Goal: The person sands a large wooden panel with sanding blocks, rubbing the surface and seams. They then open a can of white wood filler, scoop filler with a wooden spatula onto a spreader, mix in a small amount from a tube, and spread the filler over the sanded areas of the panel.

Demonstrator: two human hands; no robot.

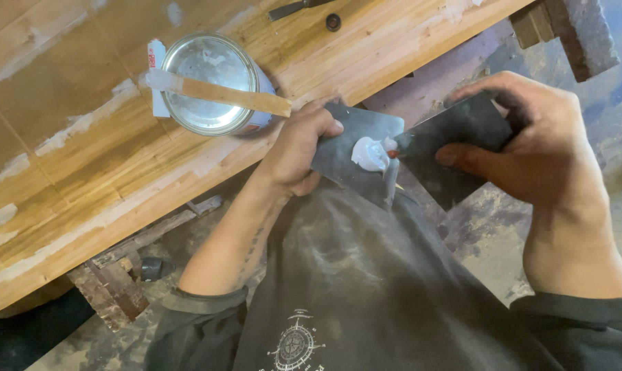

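Left hand point(293, 148) gripped a flat grey metal scraper point(352, 148) bearing white putty point(371, 154), right hand point(537, 148) clasped a dark metal blade point(455, 137) against it, mixing apparently under way beside an open round tin point(211, 82) on the wooden workbench point(70, 178).

The two metal scrapers, one at left point(355, 148) and one at right point(455, 141), are dull dark grey, with a white blob of putty point(371, 154) and a small orange-red spot between them. The far wooden board point(84, 158) is honey-brown, striped with grain and smeared white. The tin point(211, 82) is silvery, crossed by a tan stick point(221, 93). The near shirt point(366, 288) is dusty black with a pale compass print.
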